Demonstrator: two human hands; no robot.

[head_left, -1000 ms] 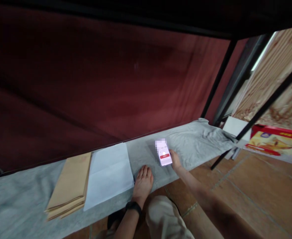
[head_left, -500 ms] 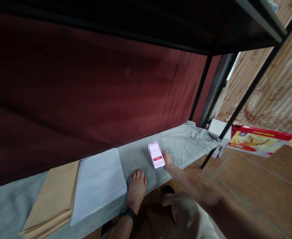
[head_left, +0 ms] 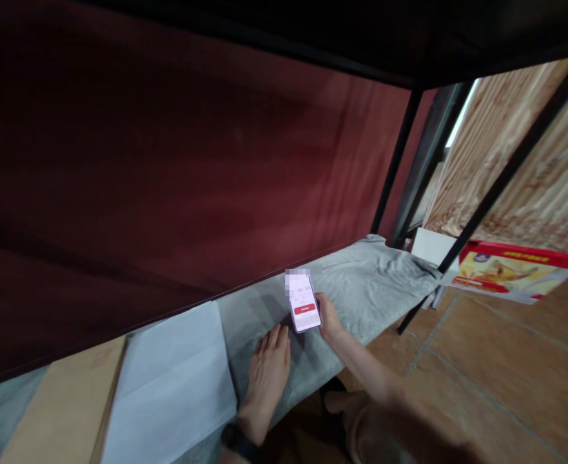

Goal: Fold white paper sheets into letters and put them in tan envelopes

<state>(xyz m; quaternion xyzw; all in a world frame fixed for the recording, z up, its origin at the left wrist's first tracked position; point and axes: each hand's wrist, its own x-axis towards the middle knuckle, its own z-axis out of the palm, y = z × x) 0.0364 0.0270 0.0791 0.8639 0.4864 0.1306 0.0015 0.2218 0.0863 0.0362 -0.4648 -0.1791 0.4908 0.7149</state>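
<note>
A smartphone (head_left: 305,308) with a lit screen and a red button shape on it is gripped by my right hand (head_left: 328,316) at its right edge. The phone tilts up above the grey cloth (head_left: 371,277); part of its top is pixelated. Palm down on the cloth lies my left hand (head_left: 270,364), fingers stretched out, just left of the phone, with a dark band on its wrist. Beside that hand, to its left, is a sheet of white paper (head_left: 172,386). Further left sits a stack of brown paper envelopes or bags (head_left: 66,406).
A dark red panel (head_left: 191,180) stands behind the cloth-covered shelf. Black metal posts (head_left: 397,161) and a dark upper shelf frame it. At right, a red and yellow printed box (head_left: 510,274) is near a white box (head_left: 436,248) above the brown tiled floor (head_left: 501,361).
My view has shifted, so the paper and brown stack sit further left. My left hand has moved forward and closer to the phone. The phone stays in my right hand.
</note>
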